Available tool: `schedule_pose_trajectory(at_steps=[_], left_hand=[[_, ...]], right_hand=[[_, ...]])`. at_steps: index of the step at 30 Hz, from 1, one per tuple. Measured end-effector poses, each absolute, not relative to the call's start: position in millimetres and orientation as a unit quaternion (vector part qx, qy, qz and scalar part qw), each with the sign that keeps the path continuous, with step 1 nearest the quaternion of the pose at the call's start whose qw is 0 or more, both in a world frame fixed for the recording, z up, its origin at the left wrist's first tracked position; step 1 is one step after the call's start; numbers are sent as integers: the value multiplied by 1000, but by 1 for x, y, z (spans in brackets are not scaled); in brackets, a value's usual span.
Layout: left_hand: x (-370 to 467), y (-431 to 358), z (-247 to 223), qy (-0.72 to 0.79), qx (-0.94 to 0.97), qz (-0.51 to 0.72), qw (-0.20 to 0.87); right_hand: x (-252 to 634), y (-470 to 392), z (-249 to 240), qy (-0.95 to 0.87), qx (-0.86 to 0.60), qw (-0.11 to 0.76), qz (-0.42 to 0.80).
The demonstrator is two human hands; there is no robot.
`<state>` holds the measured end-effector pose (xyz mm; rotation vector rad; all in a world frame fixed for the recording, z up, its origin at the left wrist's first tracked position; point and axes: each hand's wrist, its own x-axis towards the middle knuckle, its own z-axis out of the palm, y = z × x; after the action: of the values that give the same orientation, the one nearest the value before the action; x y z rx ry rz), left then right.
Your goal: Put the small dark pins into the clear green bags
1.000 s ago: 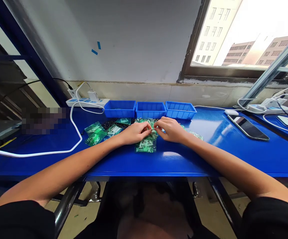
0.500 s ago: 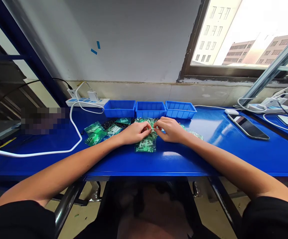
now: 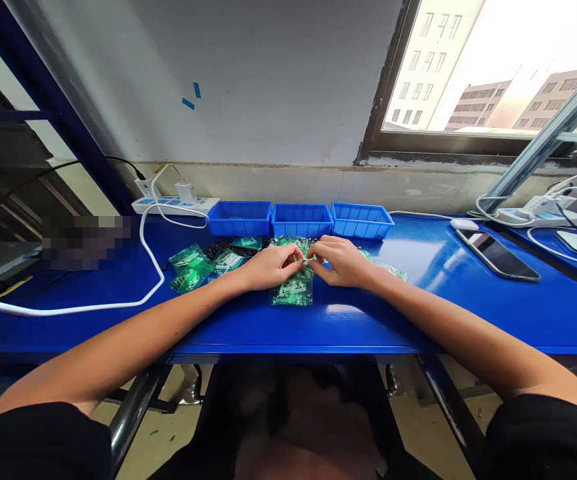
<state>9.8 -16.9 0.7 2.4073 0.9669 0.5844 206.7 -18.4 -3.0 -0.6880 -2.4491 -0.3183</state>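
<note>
Over the middle of the blue table, my left hand and my right hand meet almost fingertip to fingertip. Each has thumb and fingers pinched together, and whatever lies between them is too small to make out. Just below my fingers is a clear bag with green and pale parts. More small green bags lie to the left, beside black pieces. Another bag shows partly beyond my right wrist.
Three blue bins, left, middle and right, stand along the wall. A power strip with a white cable is at left. A phone lies on the table at right.
The fingertips of my right hand have moved very slightly to the left, closer to my left hand. Everything else looks the same.
</note>
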Motion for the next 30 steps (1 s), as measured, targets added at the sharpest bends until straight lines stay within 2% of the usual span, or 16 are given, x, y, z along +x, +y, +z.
schedule_pose_trajectory(at_steps=[17,30], left_hand=[[10,-16,-1,350,876,219,249],[10,-18,1,359,871,217,257]], right_hand=[[205,-13,-9,-915,-289,239,-146],[205,-15,-8,-912,-302,239,-141]])
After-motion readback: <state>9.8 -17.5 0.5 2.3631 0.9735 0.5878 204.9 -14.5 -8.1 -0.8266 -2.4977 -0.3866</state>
